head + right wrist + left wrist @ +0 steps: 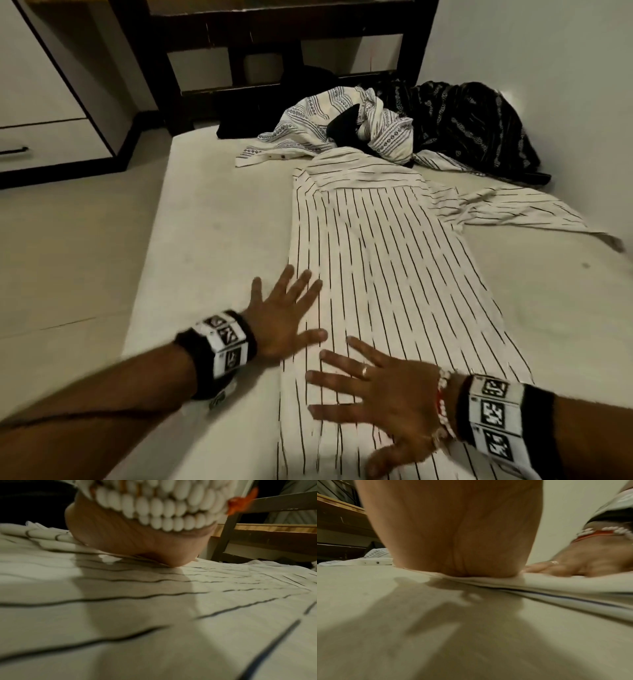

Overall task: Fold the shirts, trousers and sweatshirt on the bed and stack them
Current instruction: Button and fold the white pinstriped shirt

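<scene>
While the striped shirt (376, 274) lies lengthwise down the middle of the bed (205, 240), collar toward the headboard (274, 51), I press it flat with both hands. My left hand (284, 318) rests palm-down on the shirt's left folded edge, fingers straight and spread, clamped on nothing; the left wrist view shows the heel of the palm bearing on the layered edge. My right hand (387, 394) lies flat near the hem, fingers likewise straight and apart, gripping nothing. The left side appears already folded in; the right sleeve (507, 212) trails loose across the bed, well apart from both hands.

The cloth looks thin, light and soft: it wrinkles under my palm in the right wrist view and will likely slide on the sheet if dragged. I judge the best hold to be a pinch at the right shoulder seam and at the hem on the same side, so the panel turns over as one piece.

Unfolded clothes wait near the headboard: a patterned white shirt (325, 133) and a dark garment (479, 126), touching each other.
</scene>
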